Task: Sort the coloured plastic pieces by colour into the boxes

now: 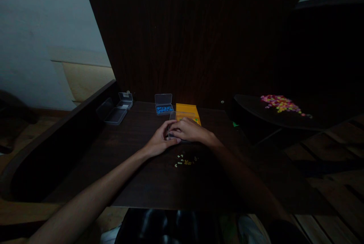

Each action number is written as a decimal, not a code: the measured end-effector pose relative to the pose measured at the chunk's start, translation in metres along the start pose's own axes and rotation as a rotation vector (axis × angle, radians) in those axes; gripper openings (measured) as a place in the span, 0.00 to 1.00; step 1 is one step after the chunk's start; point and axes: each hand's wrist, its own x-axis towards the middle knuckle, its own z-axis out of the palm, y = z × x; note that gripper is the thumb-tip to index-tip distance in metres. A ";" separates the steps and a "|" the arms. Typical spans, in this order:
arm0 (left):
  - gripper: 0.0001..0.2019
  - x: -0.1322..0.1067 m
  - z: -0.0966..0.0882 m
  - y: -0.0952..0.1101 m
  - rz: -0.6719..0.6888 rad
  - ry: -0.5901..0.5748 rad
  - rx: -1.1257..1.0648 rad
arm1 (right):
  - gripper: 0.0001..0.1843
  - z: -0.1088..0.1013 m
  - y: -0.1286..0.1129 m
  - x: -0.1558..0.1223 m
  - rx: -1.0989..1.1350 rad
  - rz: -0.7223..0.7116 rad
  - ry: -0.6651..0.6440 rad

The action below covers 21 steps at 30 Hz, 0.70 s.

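Note:
Both my hands meet at the middle of a dark wooden table (142, 183). My left hand (159, 141) and my right hand (189, 130) are closed on a small clear plastic box (178, 116) with its lid raised; the box body is mostly hidden under the fingers. Right behind it lies an orange box (187, 110). A clear box holding blue beads (164, 108) stands a little to the left. A few small pale and yellow beads (184, 160) lie loose on the table just below my hands.
Two empty clear boxes, one open (112, 114) and one smaller (125, 100), sit at the table's far left. A dark round tray (256, 117) at the right carries a heap of pink and yellow beads (280, 103). A dark wooden panel rises behind the table.

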 end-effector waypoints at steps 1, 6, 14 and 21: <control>0.33 0.000 0.000 0.000 0.001 -0.002 0.002 | 0.12 0.000 0.000 0.000 -0.011 0.003 0.001; 0.33 0.000 0.000 -0.002 -0.003 -0.007 -0.005 | 0.12 -0.001 -0.001 -0.001 -0.030 -0.008 -0.021; 0.33 0.000 0.000 0.000 -0.023 -0.016 -0.018 | 0.13 -0.001 -0.004 0.000 -0.121 0.035 -0.009; 0.32 0.000 0.000 0.001 -0.001 -0.023 -0.006 | 0.12 -0.002 -0.004 0.000 -0.105 0.047 0.041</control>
